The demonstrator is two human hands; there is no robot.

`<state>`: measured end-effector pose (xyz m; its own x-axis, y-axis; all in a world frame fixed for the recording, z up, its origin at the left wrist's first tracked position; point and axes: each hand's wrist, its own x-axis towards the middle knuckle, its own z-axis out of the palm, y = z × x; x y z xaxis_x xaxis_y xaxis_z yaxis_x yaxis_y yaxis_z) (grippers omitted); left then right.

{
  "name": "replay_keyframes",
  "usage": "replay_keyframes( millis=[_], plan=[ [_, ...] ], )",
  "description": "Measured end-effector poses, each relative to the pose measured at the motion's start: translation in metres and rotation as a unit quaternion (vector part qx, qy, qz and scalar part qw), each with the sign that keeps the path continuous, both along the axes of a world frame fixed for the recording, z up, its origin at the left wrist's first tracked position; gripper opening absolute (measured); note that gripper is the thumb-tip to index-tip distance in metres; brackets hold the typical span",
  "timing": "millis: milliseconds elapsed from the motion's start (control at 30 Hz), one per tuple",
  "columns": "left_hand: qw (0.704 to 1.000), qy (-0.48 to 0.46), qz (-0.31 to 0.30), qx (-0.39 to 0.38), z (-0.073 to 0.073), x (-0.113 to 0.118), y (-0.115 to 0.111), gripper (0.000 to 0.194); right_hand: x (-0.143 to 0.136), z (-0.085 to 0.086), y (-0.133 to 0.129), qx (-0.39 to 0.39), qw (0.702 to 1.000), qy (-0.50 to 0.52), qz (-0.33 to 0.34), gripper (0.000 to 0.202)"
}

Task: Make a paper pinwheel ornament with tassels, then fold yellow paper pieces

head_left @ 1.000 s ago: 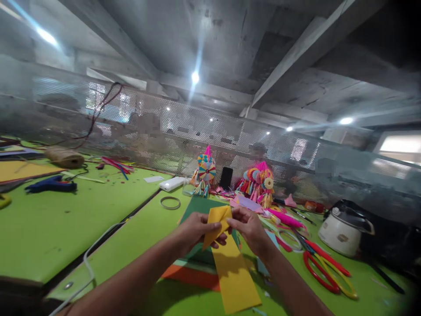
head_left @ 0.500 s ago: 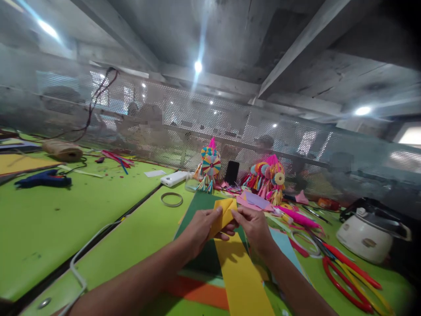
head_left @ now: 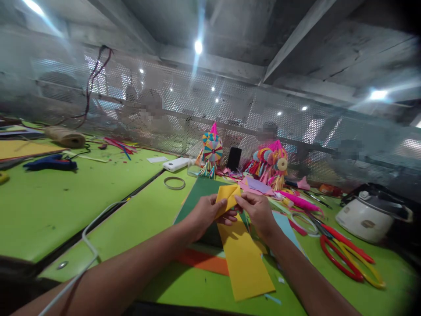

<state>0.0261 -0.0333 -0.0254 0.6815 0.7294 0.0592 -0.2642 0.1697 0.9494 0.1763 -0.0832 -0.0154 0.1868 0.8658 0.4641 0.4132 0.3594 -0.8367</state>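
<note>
A folded piece of yellow paper (head_left: 227,195) is held up between my hands, a crease running across its top. My left hand (head_left: 208,214) grips its left and lower side, thumb in front and fingers behind. On the right edge, the fingertips of my right hand (head_left: 258,211) pinch the same piece. Beneath my hands lies a long yellow paper strip (head_left: 245,263), partly over a dark green sheet (head_left: 194,204). An orange sheet (head_left: 205,262) shows under the strip's left side.
Red-handled scissors (head_left: 340,259) and a white pot (head_left: 358,219) are at the right. Colourful tasselled ornaments (head_left: 213,150), a phone (head_left: 233,159) and a tape ring (head_left: 174,183) stand or lie farther back. A blue glue gun (head_left: 51,163) and twine roll (head_left: 66,136) are at the left.
The view has tilted down, so the table sits higher in the picture and the strip's near end shows. Both hands keep hold of the folded yellow paper, with little change in grip.
</note>
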Motion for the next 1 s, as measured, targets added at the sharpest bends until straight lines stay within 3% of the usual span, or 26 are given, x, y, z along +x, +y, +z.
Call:
replay_keyframes(
  millis=[233, 433, 600, 800, 1000],
  plan=[
    [1.000, -0.031, 0.002, 0.001, 0.0066, -0.0039, -0.0058, 0.034, -0.0041, -0.0026, -0.0008, 0.025, 0.999, -0.008, -0.033, 0.028],
    [0.998, -0.048, -0.021, 0.017, 0.0028, -0.0069, -0.0031, 0.037, -0.0092, -0.0004, -0.0035, 0.029, 0.997, 0.068, 0.030, 0.022],
    [0.995, -0.046, -0.044, 0.075, 0.0002, -0.0058, -0.0048, 0.043, -0.0058, -0.0035, -0.0040, -0.026, 0.990, 0.118, 0.078, 0.021],
    [0.992, -0.020, -0.041, 0.119, -0.0002, -0.0013, -0.0078, 0.044, -0.0061, -0.0019, -0.0006, -0.023, 0.992, 0.121, 0.022, 0.027],
    [0.988, 0.011, -0.087, 0.125, -0.0021, 0.0005, -0.0073, 0.045, -0.0034, 0.0032, -0.0037, -0.018, 0.993, 0.111, 0.033, 0.026]
  ],
)
